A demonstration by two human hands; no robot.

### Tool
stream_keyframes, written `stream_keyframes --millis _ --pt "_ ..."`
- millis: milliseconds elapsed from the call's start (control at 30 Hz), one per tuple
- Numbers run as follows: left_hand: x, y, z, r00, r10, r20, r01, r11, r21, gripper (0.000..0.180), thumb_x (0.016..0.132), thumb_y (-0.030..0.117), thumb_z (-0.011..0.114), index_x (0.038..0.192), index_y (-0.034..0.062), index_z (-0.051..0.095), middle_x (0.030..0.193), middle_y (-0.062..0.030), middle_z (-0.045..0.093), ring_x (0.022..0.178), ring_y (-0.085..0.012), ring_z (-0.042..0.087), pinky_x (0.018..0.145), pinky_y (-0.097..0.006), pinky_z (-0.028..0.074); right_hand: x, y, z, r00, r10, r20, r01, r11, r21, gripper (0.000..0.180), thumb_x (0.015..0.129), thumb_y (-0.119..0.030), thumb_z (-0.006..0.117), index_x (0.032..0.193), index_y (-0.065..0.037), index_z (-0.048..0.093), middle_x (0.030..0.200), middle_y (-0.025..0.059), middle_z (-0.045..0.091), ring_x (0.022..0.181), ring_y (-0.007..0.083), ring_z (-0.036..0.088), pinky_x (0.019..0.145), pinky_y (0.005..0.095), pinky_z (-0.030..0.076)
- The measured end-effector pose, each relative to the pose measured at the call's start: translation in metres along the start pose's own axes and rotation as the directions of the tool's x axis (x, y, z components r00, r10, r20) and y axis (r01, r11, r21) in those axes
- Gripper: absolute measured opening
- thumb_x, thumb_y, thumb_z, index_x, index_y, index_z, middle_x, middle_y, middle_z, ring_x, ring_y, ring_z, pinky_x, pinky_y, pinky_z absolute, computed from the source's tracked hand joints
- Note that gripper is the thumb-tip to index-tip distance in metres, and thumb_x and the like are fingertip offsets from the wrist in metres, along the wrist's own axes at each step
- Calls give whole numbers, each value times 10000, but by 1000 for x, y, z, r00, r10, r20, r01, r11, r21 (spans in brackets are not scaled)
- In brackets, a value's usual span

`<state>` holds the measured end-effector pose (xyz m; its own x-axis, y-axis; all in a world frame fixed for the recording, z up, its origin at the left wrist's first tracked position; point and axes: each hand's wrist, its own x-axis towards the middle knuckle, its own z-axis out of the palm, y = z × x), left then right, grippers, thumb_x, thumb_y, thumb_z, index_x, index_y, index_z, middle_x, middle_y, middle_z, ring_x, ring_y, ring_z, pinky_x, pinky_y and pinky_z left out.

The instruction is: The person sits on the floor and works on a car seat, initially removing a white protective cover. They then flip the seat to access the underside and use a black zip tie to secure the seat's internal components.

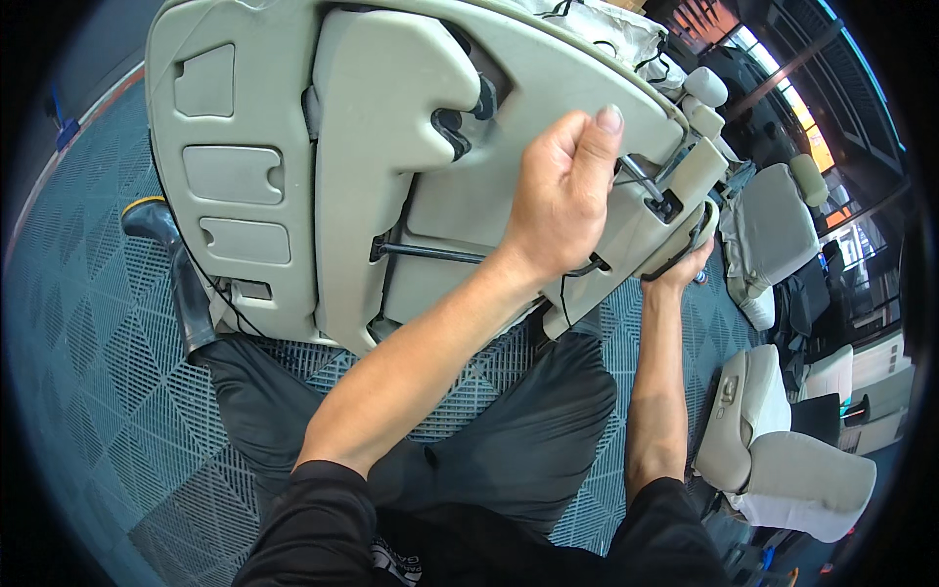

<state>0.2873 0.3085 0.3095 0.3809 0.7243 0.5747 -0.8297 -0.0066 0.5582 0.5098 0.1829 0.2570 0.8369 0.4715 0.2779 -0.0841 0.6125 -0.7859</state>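
A large beige car seat [362, 196], its hard plastic back panel facing up, stands between my legs. My left hand [562, 201] is closed in a fist over it, thumb stretched along the top. Whatever is inside that fist is hidden; a metal rod [641, 181] shows just beyond it. With my right hand [682, 269] I grip the seat's right end at a beige trim piece with a dark edge [685, 245]; the fingertips are hidden behind it. A black bar [430, 252] crosses the recess below my left wrist, and a thin black cord [564, 298] hangs nearby.
Beige car seats [773, 230] and another seat with a side control panel [748, 421] stand on the right. Grey-blue grid tiles [88, 382] cover the floor. A dark boot [176, 264] is at the seat's left side. White fabric [626, 44] lies beyond the seat.
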Motion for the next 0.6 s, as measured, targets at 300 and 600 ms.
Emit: stream_keyframes --millis 300,600 --pt "13 23 -4 997 71 15 -72 996 60 477 1045 359 456 650 109 362 556 32 334 491 -81 346 477 -260 341 8 1 -10 999 -15 29 15 1000 -12 545 981 -481 314 1296 -107 555 1269 80 611 1134 285 598 962 444 500" --pt "13 45 -13 999 15 43 -21 992 127 470 1050 362 438 667 98 369 569 27 330 527 -99 371 522 -275 370 14 3 -15 1000 5 21 -5 1000 -21 542 980 -487 302 1285 -122 560 1234 71 624 1122 285 601 951 448 507"
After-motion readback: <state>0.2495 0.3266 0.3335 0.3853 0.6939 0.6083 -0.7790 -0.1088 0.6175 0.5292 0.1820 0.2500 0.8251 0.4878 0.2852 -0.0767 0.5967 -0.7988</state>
